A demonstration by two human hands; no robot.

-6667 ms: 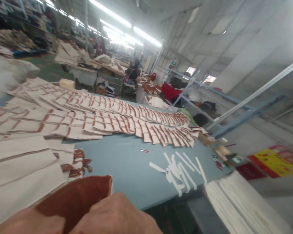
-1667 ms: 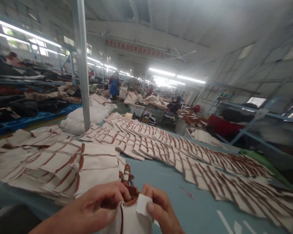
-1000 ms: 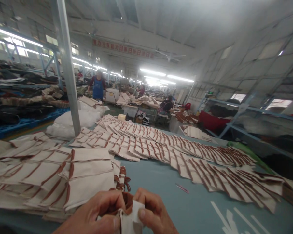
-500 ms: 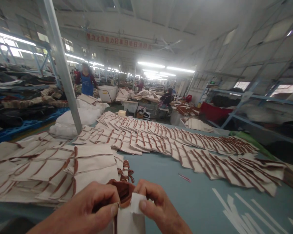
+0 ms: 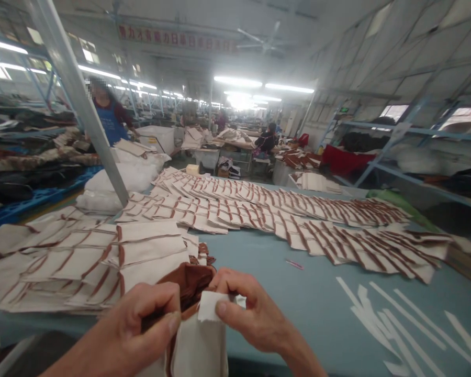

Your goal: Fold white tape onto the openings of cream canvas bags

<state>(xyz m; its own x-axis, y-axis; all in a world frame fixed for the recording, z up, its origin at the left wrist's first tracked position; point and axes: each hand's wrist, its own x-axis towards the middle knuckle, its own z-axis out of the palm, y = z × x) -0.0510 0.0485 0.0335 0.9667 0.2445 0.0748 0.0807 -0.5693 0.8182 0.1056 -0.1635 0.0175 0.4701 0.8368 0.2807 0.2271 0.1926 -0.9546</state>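
A cream fabric bag piece (image 5: 200, 343) with a brown lining (image 5: 190, 280) is held upright at the table's near edge, its top opening spread. My left hand (image 5: 141, 319) pinches the left side of its rim, thumb on top and fingers curled. At the right side of the rim my right hand (image 5: 249, 309) is closed, the thumb pressing a small white strip (image 5: 211, 306) flat against the cream outside. The strip's other end sticks out past the fingers. The lower part of the bag piece runs out of view.
Overlapping cream pieces with brown edges (image 5: 149, 256) are stacked at left. Long rows of similar pieces (image 5: 298, 220) cross the blue-green table (image 5: 259, 267). Loose white strips (image 5: 400, 319) and a small pinkish tool (image 5: 294, 264) lie at right. A metal post (image 5: 82, 104) and a person (image 5: 112, 118) are beyond.
Both hands and the bag piece sit slightly higher and further left in view. The rim is spread wider, showing more brown lining. In the background, the person in the blue apron appears closer.
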